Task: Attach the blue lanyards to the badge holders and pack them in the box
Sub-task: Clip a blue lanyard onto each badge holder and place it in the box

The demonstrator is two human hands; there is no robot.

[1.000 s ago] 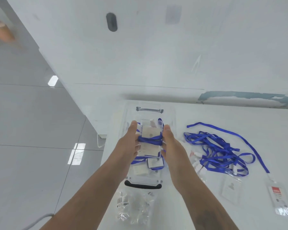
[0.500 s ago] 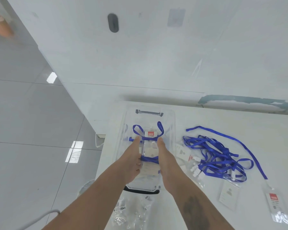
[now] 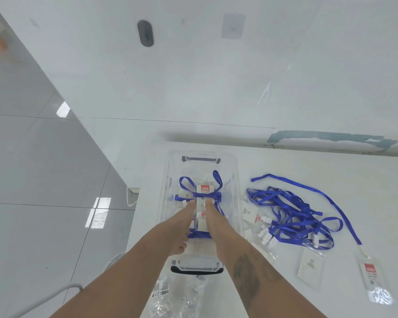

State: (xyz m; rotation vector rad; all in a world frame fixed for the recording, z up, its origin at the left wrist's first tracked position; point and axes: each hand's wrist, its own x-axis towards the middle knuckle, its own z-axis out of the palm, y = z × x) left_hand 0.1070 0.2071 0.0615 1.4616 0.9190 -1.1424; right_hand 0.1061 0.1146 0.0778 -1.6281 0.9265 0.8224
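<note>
Box: 1 clear plastic storage box (image 3: 236, 180) w/ black handles, at white table (image 3: 331, 161) left edge.
Hands: 2; left hand (image 3: 177, 226) and right hand (image 3: 216, 223) inside box, fingers straight, pressing the lanyard-wrapped badge holder bundle (image 3: 205, 191).
Loose: 1 tangle of blue fabric lanyards (image 3: 292, 214) at 3 o'clock of box; 2 clear badge holders (image 3: 310, 269) plainly seen at 4 o'clock, more under tangle, cannot count.
Bag: 1 clear plastic bag (image 3: 170, 299) at 6 o'clock.
Change: 1 s ago bundle was held above box; now it is down inside.
Room: bare table at 2 o'clock.
</note>
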